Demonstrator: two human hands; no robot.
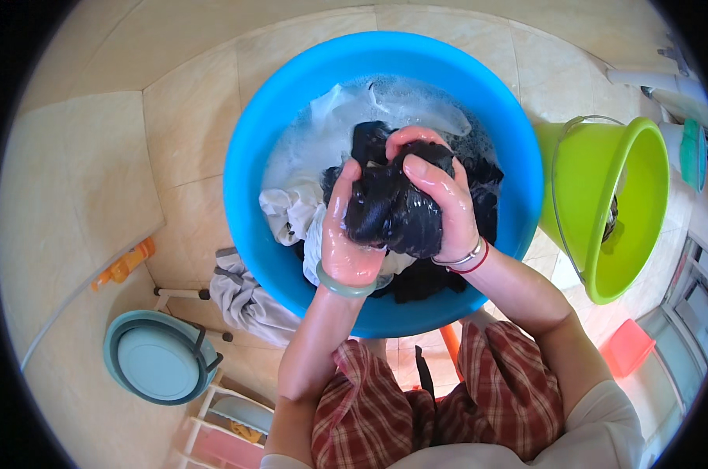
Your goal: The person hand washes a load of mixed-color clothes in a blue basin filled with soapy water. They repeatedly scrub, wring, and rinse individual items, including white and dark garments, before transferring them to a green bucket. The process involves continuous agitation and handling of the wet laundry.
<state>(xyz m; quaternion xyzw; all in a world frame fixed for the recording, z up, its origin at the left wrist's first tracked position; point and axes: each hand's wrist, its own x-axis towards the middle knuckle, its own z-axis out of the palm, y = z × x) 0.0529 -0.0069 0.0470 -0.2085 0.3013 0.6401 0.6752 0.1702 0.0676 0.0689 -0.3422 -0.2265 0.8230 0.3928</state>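
A bunched, dripping-wet black garment [397,205] is squeezed between my two hands above a large blue basin [252,148]. My left hand [349,242] presses its left side, with a pale green bangle on the wrist. Around its right side and top curl the fingers of my right hand [453,205]; that wrist has a silver bracelet and a red cord. Below, sudsy water [315,129] fills the basin, with white clothing [290,209] on the left and other dark clothing [424,283] at the near side and right. The garment's kind does not show.
A lime-green bucket [561,156] with a wire handle tilts at the right. Grey cloth [248,301] lies by the basin's lower left. Farther left are a grey-blue folding basin [154,363], a white rack [201,414] and an orange object [125,262]. A pink-red container [629,348] sits lower right.
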